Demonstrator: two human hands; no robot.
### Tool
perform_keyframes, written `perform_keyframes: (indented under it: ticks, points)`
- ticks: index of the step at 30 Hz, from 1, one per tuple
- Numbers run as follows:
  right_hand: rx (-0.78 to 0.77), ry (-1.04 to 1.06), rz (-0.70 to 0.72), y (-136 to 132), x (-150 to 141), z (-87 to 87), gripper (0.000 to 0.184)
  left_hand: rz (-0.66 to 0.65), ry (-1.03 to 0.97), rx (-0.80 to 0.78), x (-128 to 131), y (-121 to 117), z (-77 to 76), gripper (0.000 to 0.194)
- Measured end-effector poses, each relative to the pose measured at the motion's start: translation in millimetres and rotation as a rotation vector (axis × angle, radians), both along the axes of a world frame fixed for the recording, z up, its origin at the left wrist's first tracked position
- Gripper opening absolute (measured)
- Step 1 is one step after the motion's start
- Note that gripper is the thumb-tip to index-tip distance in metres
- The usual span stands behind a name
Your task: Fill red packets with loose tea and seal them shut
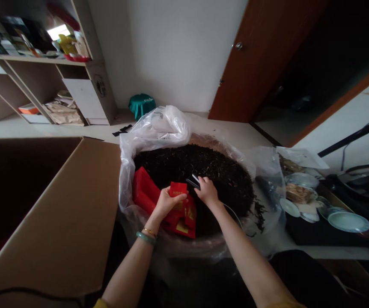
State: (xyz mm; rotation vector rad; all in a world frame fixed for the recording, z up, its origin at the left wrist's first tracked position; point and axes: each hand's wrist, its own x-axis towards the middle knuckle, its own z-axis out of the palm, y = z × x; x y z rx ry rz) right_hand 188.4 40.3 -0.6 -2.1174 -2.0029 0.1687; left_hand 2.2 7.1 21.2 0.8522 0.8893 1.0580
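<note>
My left hand (pixel 168 202), with a green bangle at the wrist, is closed around a small red packet (pixel 178 187) with gold print. Fingers of my right hand (pixel 207 191) grip a slim black-and-white tool (pixel 193 181) whose exact kind I cannot make out; its tip points toward the packet. Both hands are above a big heap of dark dried leaves (pixel 184 160), like loose tea, in a clear plastic bag (pixel 127 171). More red packets (pixel 184 226) lie in the bag below my left hand, beside a larger red bag (pixel 143 186).
An open cardboard box (pixel 75 214) stands on the left. To the right are a clear lidded container (pixel 300 190) and a pale dish (pixel 348 222) on a dark tray. A teal-covered object (pixel 142 105) sits by the wall, near a brown door (pixel 258 60). Shelves (pixel 43 60) fill the upper left.
</note>
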Motion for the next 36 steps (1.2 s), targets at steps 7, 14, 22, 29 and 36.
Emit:
perform_keyframes:
  ticks: [7,14,22,29,36]
  points:
    - [-0.061,0.814,0.312,-18.5,22.0,52.6,0.051,-0.061,0.047,0.024,0.5,0.3,-0.2,0.042]
    - [-0.062,0.585,0.384,-34.7,-21.2,86.9,0.035,-0.127,0.098,0.089,-0.8,-1.2,-1.5,0.037]
    - [0.033,0.541,0.371,-37.0,-26.0,84.7,0.029,-0.121,0.113,0.070,-0.2,-0.6,-0.9,0.037]
    - [0.022,0.538,0.370,-38.3,-19.6,86.4,0.033,-0.120,0.119,0.101,-0.9,-2.0,3.0,0.038]
    - [0.052,0.514,0.375,-37.9,-20.6,87.5,0.030,-0.112,0.138,0.079,-1.3,-1.6,1.0,0.039]
